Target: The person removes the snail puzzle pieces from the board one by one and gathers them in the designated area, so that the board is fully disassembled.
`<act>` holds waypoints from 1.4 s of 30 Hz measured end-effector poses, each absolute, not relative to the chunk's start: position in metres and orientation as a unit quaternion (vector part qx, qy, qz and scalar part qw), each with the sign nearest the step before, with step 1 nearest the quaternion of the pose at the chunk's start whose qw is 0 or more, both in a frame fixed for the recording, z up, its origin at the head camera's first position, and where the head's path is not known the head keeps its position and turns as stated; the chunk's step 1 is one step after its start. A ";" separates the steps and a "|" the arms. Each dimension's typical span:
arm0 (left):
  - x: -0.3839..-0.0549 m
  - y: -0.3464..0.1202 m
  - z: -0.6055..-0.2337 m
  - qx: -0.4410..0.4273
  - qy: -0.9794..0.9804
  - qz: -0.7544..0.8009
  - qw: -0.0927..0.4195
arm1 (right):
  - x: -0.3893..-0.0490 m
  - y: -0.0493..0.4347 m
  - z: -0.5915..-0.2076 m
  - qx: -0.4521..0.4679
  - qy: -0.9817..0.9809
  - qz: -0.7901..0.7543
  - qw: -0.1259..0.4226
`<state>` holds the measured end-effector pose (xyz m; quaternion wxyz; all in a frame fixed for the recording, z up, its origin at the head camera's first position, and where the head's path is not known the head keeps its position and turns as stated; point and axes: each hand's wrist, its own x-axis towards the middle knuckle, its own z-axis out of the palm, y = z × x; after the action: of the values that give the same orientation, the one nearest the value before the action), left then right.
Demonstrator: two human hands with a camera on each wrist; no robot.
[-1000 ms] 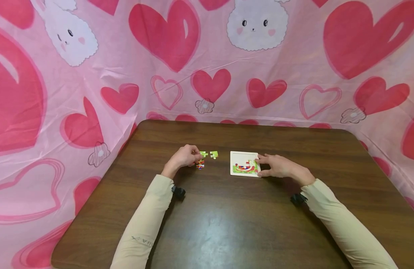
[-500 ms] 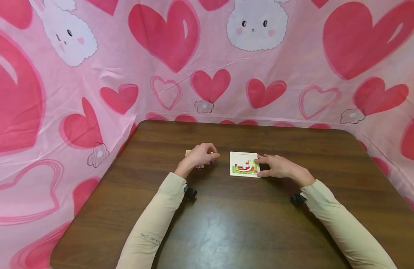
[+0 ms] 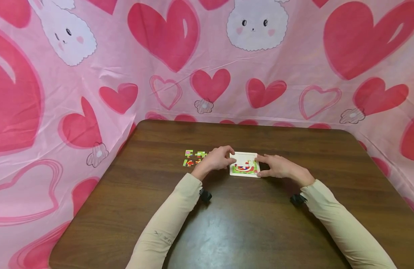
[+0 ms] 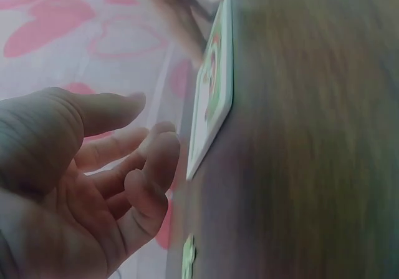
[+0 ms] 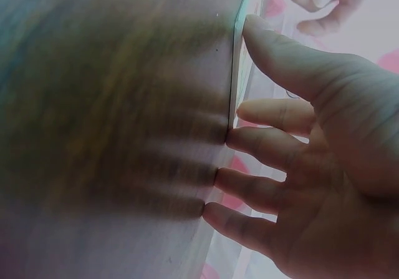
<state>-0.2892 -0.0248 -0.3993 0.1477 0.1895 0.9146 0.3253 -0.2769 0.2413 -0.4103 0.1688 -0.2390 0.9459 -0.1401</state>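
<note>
Starting over on the left: some jigsaw pieces lie face up on the brown bench (image 3: 260,213). There's a green one with a pink flower (image 3: 189,152), a red-and-green one (image 3: 189,163) nearer the person, and a green-and-white one (image 3: 201,154) just right of the flower. More of that bunch is tucked behind the left hand (image 3: 216,158), so I can't count them.

That left hand looks almost closed from the head cam, fingertips overlapping the tray's left edge. The left wrist cam says otherwise: fingers loosely bent, thumb apart from them, background showing through the gap. It also catches a green piece (image 4: 188,257) lying edge-on near the hand.

Next is the white tray (image 3: 244,153), flat on the bench between both hands. The head cam gets its face: colorful picture along the near part, bare white toward the far left. The wrist cams mostly get a thin slanted rim.

Far right, the right hand (image 3: 277,165) is spread, thumb and forefinger touching the tray's right side. Only the right wrist cam shows the other fingertips resting on the bench, straight and apart.
</note>
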 end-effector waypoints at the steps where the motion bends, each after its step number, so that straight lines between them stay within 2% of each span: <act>1: -0.289 -0.022 -0.399 0.192 0.914 0.323 0.149 | -0.277 0.241 -0.410 -0.238 0.946 -0.141 0.170; 15: -0.292 0.016 -0.409 0.221 0.889 0.358 0.181 | -0.276 0.240 -0.409 -0.249 0.945 -0.131 0.165; 24: -0.296 0.032 -0.415 0.169 0.880 0.388 0.217 | -0.277 0.240 -0.410 -0.258 0.944 -0.130 0.158; 42: -0.300 0.044 -0.418 0.137 0.903 0.341 0.223 | -0.276 0.240 -0.409 -0.256 0.943 -0.141 0.160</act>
<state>-0.3003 0.0436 -0.4176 0.2234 0.1375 0.9026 0.3412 -0.2763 0.2397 -0.4090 0.1605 -0.2563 0.9427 -0.1407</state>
